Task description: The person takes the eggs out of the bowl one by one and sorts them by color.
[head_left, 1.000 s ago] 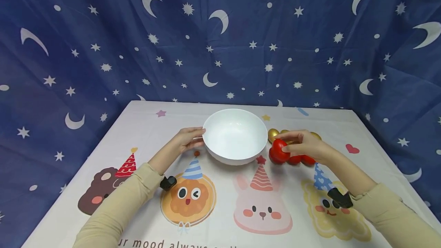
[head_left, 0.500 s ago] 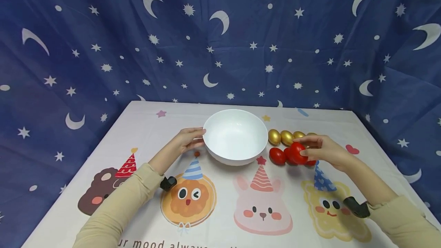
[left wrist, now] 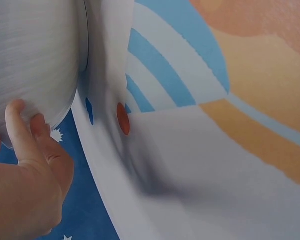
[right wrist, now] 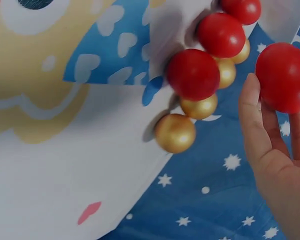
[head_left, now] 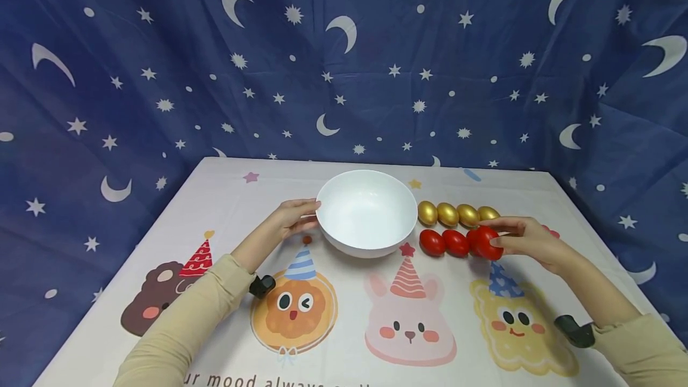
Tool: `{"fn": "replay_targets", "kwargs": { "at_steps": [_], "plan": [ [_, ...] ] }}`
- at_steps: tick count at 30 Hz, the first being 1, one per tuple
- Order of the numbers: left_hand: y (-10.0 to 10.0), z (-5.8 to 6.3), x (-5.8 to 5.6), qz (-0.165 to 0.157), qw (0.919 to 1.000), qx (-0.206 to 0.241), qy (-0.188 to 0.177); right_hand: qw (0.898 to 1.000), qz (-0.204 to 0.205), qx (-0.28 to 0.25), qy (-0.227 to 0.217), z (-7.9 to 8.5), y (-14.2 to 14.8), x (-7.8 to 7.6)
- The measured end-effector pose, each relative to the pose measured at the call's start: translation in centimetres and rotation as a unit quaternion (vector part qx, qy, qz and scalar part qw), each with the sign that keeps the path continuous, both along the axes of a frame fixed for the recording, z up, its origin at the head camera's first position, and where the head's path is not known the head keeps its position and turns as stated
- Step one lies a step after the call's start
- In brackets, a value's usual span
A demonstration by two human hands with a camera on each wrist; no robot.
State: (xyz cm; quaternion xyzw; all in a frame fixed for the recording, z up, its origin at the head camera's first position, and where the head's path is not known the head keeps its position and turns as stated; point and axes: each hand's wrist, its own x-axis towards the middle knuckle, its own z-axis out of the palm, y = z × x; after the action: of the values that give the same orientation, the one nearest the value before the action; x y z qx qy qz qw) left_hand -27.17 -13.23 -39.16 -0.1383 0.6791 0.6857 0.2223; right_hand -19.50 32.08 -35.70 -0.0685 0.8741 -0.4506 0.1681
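Observation:
My left hand [head_left: 292, 218] holds the left side of a white bowl [head_left: 367, 214], with fingertips at its rim. In the left wrist view its fingers lie against the outer wall of the bowl [left wrist: 35, 55]. With thumb and fingertips, my right hand [head_left: 532, 245] grips a red egg [head_left: 488, 243] above the right end of a row of red eggs [head_left: 455, 243]. In the head view the held egg partly hides the last one in that row. The right wrist view shows the held egg [right wrist: 284, 77] raised apart from the others.
Behind the red row lies a row of several gold eggs [head_left: 448, 214], just right of the bowl. The tablecloth [head_left: 226, 196] is white with cartoon prints. A blue curtain [head_left: 376, 76] with moons and stars hangs at the table's back edge.
My right hand has moved to the right along the red row, carrying the red egg, which uncovers more of the gold and red eggs. The left hand and bowl stay put.

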Motion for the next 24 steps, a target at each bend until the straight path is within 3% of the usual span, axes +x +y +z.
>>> {"fn": "replay_targets", "kwargs": {
  "at_steps": [24],
  "plan": [
    [0.1,0.1,0.1,0.005,1.0,0.004,-0.002,0.997,-0.022,0.074,0.026,-1.6,2.9,-1.7]
  ]
}}
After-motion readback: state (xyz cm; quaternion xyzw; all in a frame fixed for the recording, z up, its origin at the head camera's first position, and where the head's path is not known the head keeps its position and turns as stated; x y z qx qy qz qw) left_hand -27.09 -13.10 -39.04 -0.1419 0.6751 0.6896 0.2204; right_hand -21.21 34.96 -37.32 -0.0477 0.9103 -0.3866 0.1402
